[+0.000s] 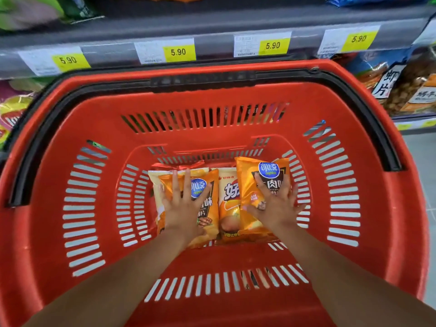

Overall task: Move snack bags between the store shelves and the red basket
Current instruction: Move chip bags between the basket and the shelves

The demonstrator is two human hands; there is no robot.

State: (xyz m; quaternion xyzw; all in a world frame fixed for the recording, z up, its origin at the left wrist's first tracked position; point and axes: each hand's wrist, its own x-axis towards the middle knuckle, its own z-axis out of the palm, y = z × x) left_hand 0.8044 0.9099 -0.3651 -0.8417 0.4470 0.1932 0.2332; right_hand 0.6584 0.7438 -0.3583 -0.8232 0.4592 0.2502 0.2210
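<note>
Left hand and right hand spread open, fingers straight, pressing left snack bag and right snack bag on the red basket floor, centre frame: light, puffy, slippery, crushable, so best pinched by the crimped seams.

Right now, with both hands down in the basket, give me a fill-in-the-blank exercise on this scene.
1. The basket holding the snack bags is ____ in colour.
2. The handle folded along the basket's rim is ____.
3. Each yellow price tag on the shelf edge reads ____.
4. The left hand and the right hand each rest, fingers spread, on a bag coloured mostly ____.

Missing words: red; black; 5.90; orange
</note>
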